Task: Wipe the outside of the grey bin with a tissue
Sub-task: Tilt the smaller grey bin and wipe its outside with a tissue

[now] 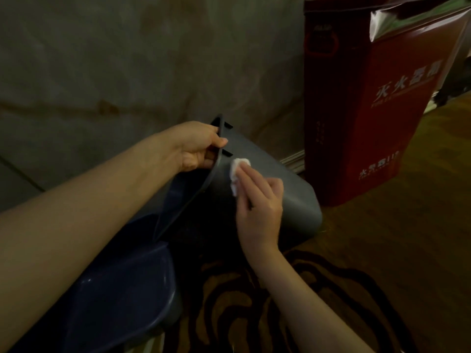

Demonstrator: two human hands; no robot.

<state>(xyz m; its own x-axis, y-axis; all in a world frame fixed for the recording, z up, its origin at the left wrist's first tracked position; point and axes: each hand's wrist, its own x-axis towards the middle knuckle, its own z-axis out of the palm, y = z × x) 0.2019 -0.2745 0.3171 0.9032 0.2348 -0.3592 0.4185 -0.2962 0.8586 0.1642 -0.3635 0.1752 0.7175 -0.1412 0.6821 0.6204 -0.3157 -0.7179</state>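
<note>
The grey bin (293, 197) lies tipped on its side in the middle of the view, its open mouth turned toward me and to the left. My left hand (196, 146) grips the bin's upper rim near the slotted handle holes. My right hand (260, 202) presses a crumpled white tissue (238, 171) flat against the bin's outer wall just below the rim. Fingers cover most of the tissue; only its upper and left edges show.
A tall red box with white lettering (377, 103) stands right behind the bin against the wall. A blue bin (122, 296) sits at the lower left under my left forearm. A brown patterned rug (254, 301) covers the floor below.
</note>
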